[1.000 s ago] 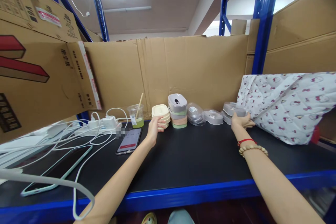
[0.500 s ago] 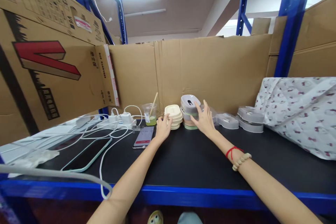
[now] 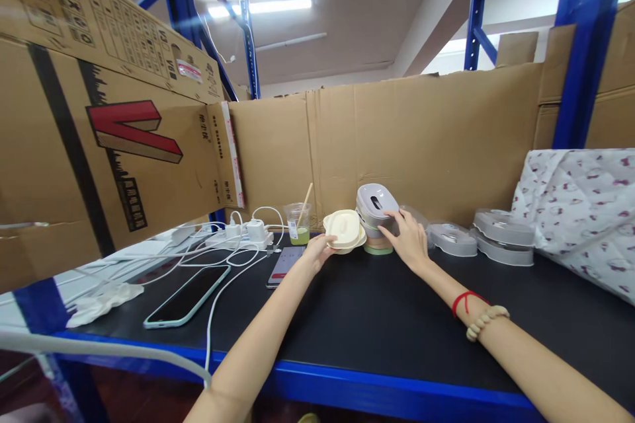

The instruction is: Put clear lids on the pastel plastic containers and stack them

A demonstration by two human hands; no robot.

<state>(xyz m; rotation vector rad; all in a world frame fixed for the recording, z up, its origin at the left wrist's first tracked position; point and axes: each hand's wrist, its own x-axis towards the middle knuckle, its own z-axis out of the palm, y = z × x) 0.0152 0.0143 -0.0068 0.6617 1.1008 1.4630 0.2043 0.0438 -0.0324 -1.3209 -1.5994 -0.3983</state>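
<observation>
- Head view: black tabletop (image 3: pixel 342 324) nearest, both forearms reaching over it.
- Phone (image 3: pixel 188 297) flat, near left, well apart from the hands.
- Left hand (image 3: pixel 320 252): thumb and fingers clamped on the near left edge of the cream box (image 3: pixel 342 228). Box tilted toward the wearer, overlapping more cream; cannot tell if it is lifted off.
- Right hand (image 3: pixel 411 241): thumb and index apart, at the right side of the stack (image 3: pixel 371 215), just beside the cream box. Grip or mere touch, cannot tell.
- Step in hand, my judgement: handling the cream box and the stack together. Next move seems to call for levelling the box and steadying the tall stack.
- Right of the stack: grey boxes (image 3: pixel 452 239), untouched.
- Farthest: cardboard wall (image 3: pixel 421 139).
</observation>
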